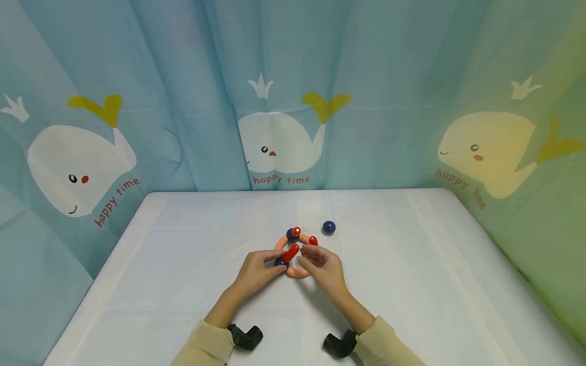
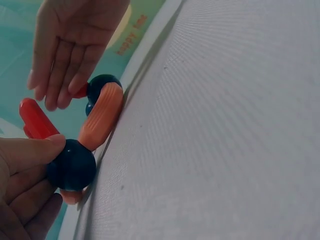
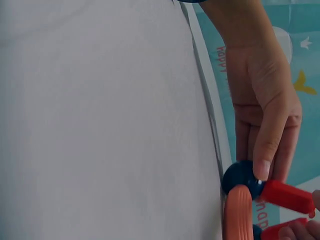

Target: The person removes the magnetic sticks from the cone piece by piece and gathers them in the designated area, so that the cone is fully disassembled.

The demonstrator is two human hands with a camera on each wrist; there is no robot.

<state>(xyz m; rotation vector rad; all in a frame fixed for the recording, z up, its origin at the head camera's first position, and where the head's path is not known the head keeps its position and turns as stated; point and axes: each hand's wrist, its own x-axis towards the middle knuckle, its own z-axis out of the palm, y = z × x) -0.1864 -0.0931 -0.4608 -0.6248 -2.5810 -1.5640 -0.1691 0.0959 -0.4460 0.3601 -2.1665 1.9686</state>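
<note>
On the table, orange curved pieces (image 1: 297, 273) and dark blue balls form a ring, with red rods standing up from the balls. My left hand (image 1: 256, 272) pinches the near-left blue ball (image 2: 72, 165), thumb and fingers on either side; a red rod (image 1: 291, 253) rises from this ball, leaning right. My right hand (image 1: 322, 267) hovers over the ring's right side, fingers relaxed and close to that rod's tip, with nothing held. It partly hides another red rod (image 1: 313, 240). A further rod sits on the back ball (image 1: 291, 235).
A loose dark blue ball (image 1: 328, 227) lies behind the ring to the right. White cloth covers the table (image 1: 183, 244). A blue curtain (image 1: 197, 101) with whale prints hangs behind it. Black wrist devices (image 1: 246, 337) are worn near both sleeves.
</note>
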